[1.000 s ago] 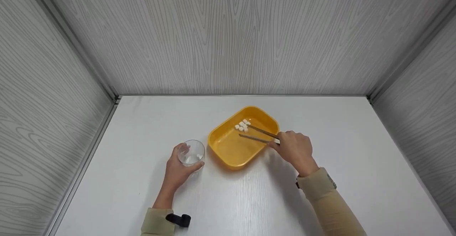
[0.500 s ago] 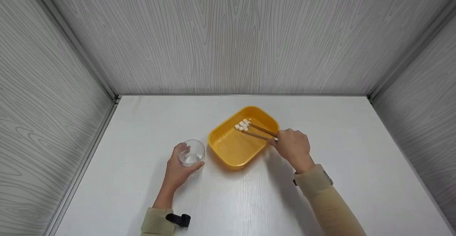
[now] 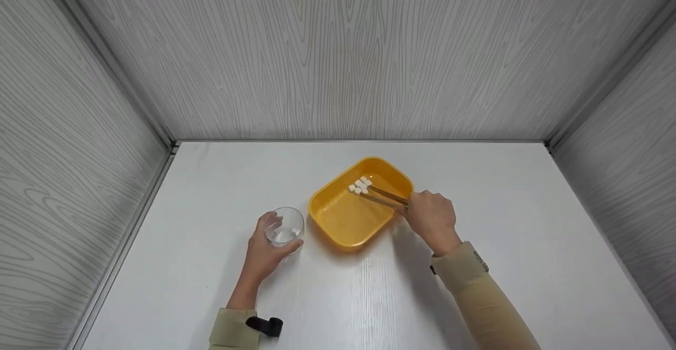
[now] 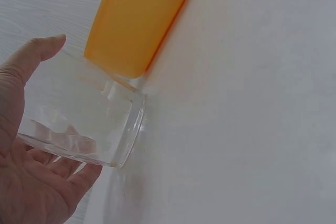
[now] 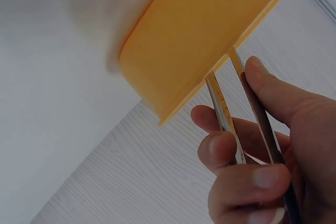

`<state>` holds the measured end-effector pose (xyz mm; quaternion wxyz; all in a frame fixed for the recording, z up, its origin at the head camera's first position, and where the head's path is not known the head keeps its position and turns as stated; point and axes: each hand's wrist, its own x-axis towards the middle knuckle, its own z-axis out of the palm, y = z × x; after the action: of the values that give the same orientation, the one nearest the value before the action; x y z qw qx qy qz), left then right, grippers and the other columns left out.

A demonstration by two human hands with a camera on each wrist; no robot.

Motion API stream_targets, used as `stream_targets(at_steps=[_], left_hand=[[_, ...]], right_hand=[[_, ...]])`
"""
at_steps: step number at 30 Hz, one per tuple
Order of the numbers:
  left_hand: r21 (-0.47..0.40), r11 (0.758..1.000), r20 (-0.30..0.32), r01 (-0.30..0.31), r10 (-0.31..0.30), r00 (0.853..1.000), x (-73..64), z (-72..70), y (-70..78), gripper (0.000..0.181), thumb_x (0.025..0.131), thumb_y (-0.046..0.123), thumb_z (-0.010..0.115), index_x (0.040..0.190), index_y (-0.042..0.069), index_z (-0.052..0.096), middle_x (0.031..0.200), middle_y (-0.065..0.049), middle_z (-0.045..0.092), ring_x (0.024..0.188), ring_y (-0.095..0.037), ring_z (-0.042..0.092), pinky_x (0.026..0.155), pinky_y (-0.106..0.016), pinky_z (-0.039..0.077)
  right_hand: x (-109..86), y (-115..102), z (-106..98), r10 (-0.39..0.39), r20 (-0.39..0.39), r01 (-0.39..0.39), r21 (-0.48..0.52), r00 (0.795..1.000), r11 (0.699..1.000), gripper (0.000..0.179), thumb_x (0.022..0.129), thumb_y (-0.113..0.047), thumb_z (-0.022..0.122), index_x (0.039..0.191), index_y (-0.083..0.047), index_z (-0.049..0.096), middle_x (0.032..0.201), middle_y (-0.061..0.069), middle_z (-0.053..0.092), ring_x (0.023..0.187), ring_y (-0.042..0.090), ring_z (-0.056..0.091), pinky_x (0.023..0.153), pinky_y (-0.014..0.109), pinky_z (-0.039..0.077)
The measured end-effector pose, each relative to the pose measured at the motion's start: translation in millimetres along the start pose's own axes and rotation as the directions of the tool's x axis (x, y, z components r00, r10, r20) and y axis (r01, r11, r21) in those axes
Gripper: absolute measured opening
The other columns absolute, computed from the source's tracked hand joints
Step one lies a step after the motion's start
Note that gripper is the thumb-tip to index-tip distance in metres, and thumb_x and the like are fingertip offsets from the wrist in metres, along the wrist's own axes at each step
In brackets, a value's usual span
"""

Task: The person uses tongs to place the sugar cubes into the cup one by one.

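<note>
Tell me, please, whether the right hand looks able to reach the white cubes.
Probably yes: the right hand holds tongs whose tips appear beside the white cubes, and the yellow tray is uncovered.

White tabletop (image 3: 237, 176) before me, faintly grained, light glinting off its near part. I face a grey back wall (image 3: 338, 54) with dark wood-grain lines; a left wall (image 3: 63, 154) and right wall (image 3: 628, 144), similarly patterned, flank me. Grey edging (image 3: 123, 247) borders the tabletop on my left.
</note>
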<state>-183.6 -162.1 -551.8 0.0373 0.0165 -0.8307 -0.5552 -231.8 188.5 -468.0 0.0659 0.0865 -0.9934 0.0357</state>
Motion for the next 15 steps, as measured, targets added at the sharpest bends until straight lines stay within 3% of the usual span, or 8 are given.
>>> stream_targets(at_steps=[15], left_hand=[[0.001, 1.0, -0.001, -0.006, 0.006, 1.0, -0.7, 0.3, -1.0, 0.094, 0.07, 0.031, 0.09, 0.143, 0.005, 0.036, 0.139, -0.016, 0.051, 0.132, -0.031, 0.046, 0.109, -0.052, 0.034]], right_hand=[[3.3, -5.1, -1.7, 0.037, 0.092, -0.037, -0.001, 0.995, 0.999, 0.048, 0.085, -0.048, 0.073, 0.074, -0.002, 0.065, 0.055, 0.006, 0.051, 0.046, 0.023, 0.051, 0.041, 0.039, 0.047]])
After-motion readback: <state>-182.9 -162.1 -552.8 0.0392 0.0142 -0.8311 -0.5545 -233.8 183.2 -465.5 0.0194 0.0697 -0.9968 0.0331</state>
